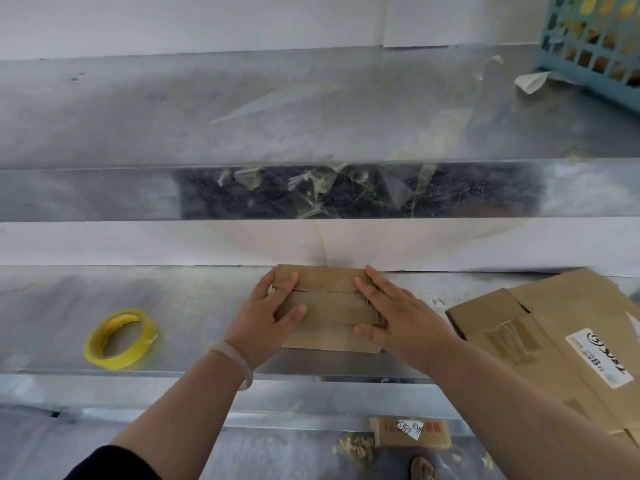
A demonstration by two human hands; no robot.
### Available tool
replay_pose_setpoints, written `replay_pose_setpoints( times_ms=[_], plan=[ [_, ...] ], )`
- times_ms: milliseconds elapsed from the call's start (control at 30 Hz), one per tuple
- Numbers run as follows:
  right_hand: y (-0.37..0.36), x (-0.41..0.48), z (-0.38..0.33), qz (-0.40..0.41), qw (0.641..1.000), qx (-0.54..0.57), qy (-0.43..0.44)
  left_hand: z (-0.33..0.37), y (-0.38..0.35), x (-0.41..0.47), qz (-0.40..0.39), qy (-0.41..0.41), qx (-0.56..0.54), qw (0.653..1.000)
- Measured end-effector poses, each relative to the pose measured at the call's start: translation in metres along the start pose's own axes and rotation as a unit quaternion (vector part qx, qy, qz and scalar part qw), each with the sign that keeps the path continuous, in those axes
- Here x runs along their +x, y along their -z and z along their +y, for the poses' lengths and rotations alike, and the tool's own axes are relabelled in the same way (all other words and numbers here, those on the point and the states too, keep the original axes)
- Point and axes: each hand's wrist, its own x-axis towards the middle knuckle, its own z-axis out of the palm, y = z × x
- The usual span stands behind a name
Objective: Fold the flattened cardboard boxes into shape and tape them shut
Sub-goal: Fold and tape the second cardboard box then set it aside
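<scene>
Both hands, left hand (266, 317) and right hand (394, 315), pressed flat on a small cardboard box (327, 308); yellow tape roll (119, 339) lay left of it.

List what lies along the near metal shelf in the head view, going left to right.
Yellow roll of tape → left hand → small brown cardboard box under both hands → right hand → large flattened brown cardboard box with a white label.

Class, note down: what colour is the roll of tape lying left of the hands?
Yellow. The roll of tape shows best in the head view.
</scene>
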Motion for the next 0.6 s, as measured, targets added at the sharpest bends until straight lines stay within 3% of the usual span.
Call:
replay_pose_setpoints(
  times_ms=[267,433,600],
  plan=[
    [-0.002,-0.017,-0.003,0.045,0.998,-0.044,0.006,0.002,-0.004,-0.014,-0.003,-0.016,0.034,0.999],
    [0.000,-0.004,-0.005,0.043,0.999,-0.019,-0.016,0.008,-0.002,-0.001,-0.013,0.004,-0.011,1.000],
    [-0.010,-0.010,-0.003,0.066,0.990,-0.124,0.018,-0.003,-0.004,-0.010,-0.002,-0.057,0.158,0.986]
  ],
)
